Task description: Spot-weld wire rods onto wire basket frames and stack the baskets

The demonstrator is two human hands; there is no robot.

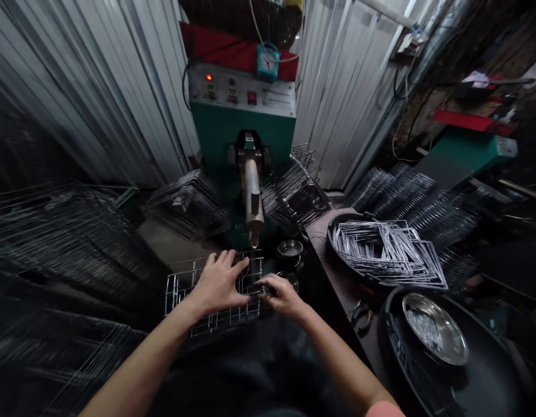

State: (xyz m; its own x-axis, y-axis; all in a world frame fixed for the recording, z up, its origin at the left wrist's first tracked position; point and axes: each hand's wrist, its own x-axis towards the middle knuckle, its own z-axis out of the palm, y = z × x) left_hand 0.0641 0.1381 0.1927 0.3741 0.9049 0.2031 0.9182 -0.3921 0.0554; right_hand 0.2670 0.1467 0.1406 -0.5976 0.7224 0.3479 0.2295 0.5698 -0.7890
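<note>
A rectangular wire basket [185, 282] of shiny metal rods lies in front of me, below the electrode tip [254, 240] of a green spot welder [216, 130]. My left hand [220, 282] rests over its top wires, fingers spread and thumb held apart. At the basket's right end, my right hand [281, 295] is closed in a pinch beside the edge wires. Whatever sits between those fingertips is too dark to make out. Just beyond the right hand stands a small round metal bowl [290, 250], with a second dish partly hidden behind the fingers.
Wire frames stand stacked left [187, 202] and right [294, 194] of the welder arm. On the right-hand bench, a black pan [337, 263] holds bent wire frames [393, 255]. Nearer are pliers [361, 317] and a steel bowl [456, 347] of small pieces inside a large black basin [489, 376].
</note>
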